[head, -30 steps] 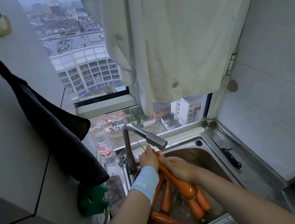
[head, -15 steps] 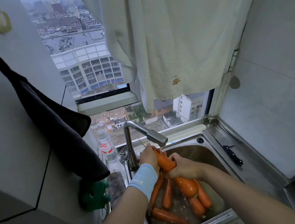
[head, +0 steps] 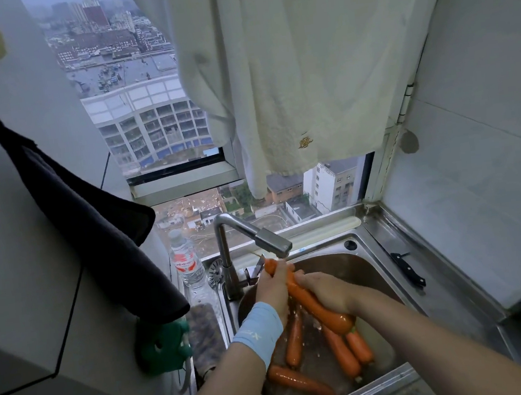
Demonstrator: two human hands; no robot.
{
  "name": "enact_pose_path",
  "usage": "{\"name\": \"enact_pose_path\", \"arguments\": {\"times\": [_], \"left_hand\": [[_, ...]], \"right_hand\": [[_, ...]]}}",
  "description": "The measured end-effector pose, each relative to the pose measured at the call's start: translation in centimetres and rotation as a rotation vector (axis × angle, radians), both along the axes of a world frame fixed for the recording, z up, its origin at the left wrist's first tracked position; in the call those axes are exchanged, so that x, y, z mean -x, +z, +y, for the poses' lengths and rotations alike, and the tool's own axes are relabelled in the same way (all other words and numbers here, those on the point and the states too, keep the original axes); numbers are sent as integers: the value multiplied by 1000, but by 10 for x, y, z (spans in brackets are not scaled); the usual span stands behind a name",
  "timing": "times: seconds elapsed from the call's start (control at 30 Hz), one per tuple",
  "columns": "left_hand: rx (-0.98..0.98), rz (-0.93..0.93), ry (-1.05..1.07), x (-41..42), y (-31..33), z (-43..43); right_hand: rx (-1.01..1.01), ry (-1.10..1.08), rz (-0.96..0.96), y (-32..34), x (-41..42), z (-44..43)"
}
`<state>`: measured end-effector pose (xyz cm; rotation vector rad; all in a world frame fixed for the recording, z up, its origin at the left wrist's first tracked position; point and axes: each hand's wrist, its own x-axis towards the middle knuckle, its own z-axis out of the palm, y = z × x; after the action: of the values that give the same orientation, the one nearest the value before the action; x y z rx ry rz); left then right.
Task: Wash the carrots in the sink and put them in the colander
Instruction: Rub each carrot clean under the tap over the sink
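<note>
Dim, cool daylight enters through the window (head: 159, 118); interior walls read grey and underexposed. Wet glints show on the carrot (head: 336, 317). Wide-angle bending warps the frame edges; the lower corners are soft.

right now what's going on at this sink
A person is washing a carrot under the faucet. The left hand grips its upper end and the right hand wraps its middle. Several more carrots lie wet in the sink below, and none looks set aside yet.
</note>
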<state>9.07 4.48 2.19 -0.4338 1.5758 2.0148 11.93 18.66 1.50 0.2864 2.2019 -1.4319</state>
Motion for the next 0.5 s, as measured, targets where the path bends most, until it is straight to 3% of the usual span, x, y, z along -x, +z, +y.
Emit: {"name": "enact_pose_path", "arguments": {"times": [0.13,0.23,0.3,0.4,0.5], "left_hand": [[93,-13,143,15,4,8],[131,-57,251,49,-38,9],[110,-83,221,49,-44,6],[-26,-30,114,7,12,2],[25,31,42,1,7,1]], "right_hand": [[-78,24,15,7,1,-11],[-58,52,22,12,3,-15],[-53,58,19,12,4,-10],[-36,51,-15,12,5,-3],[-103,87,-6,10,1,-6]]}}
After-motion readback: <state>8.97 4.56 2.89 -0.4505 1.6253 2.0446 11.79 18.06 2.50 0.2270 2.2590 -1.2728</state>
